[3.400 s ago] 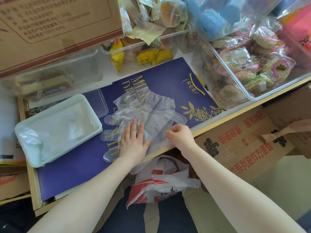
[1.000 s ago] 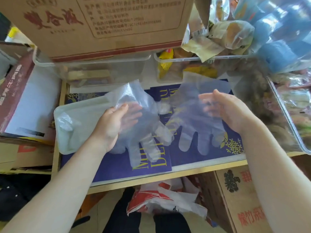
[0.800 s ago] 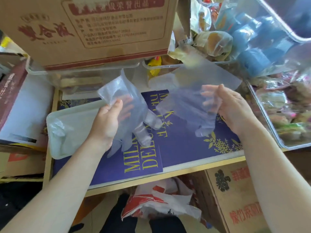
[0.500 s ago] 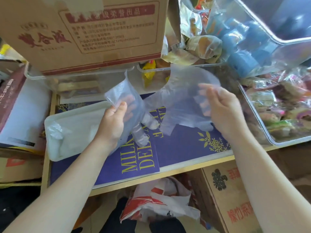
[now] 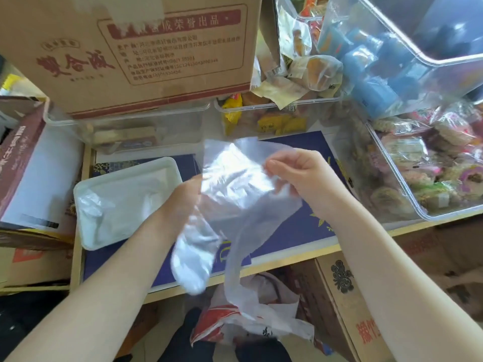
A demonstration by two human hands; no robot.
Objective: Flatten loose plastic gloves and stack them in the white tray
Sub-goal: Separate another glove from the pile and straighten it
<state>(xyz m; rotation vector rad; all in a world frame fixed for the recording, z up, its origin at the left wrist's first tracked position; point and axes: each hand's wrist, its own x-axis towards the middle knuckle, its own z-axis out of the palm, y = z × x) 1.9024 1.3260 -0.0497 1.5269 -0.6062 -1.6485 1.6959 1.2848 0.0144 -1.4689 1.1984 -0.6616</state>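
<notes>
Mid-frame, your right hand [image 5: 300,176] pinched the gloves [image 5: 235,194] by the cuff; left hand [image 5: 183,199] fingers hidden, grip unclear; white tray [image 5: 83,231] waited lower left.

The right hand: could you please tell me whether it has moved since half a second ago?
Yes. The right hand moved left, toward the white tray.

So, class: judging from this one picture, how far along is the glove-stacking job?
Done: some clear plastic already lies in the white tray. In hand: the left hand and right hand hold plastic gloves up above the blue board. Left: flattening these and stacking them in the tray.
</notes>
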